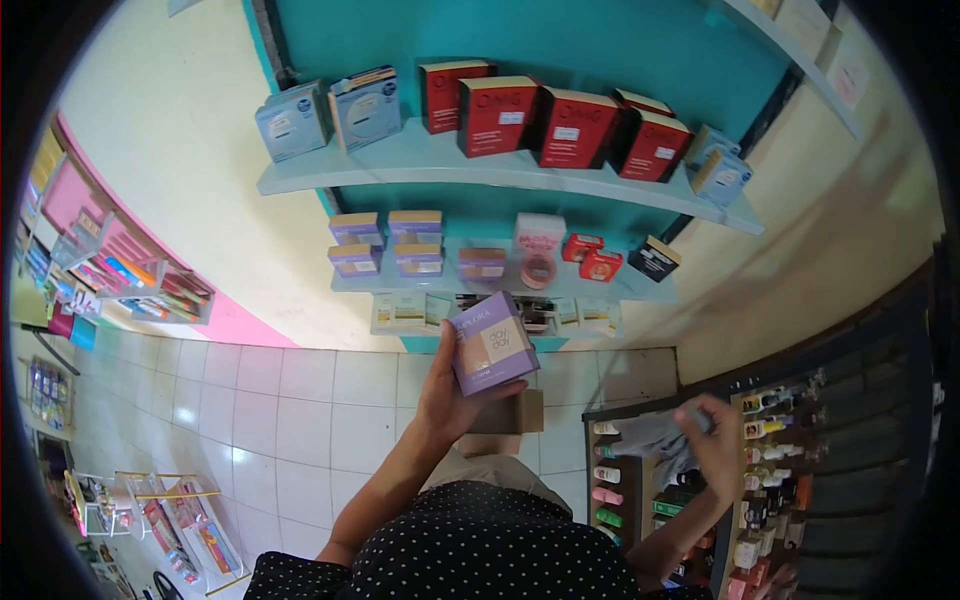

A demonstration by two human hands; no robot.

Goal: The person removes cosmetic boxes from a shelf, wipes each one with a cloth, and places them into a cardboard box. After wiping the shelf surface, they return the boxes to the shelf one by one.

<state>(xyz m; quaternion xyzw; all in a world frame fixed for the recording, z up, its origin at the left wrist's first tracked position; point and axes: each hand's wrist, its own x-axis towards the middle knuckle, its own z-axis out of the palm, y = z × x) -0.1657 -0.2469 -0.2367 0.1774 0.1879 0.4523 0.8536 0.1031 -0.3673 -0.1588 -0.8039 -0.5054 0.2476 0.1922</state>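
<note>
My left hand (445, 395) is closed around a purple cosmetics box (492, 345), with the thumb on its left side and the fingers beneath. A pale panel on the box's front reads "day day". Off to the right, my right hand (712, 440) grips a crumpled grey cloth (655, 440), slightly blurred, that hangs over the bottle shelf. Just beyond the held box, similar purple boxes (415, 260) stand on the middle shelf (500, 285), beside a pink-and-white box (540, 232), a round pink compact (537, 270) and small red boxes (600, 264).
On the upper shelf (400, 165) stand red OMG boxes (575, 128) and blue boxes (365, 108). An open cardboard box (520, 410) is below my left hand. Bottles (607, 495) line a dark rack at right. A wire display stand (190, 525) is on the left floor.
</note>
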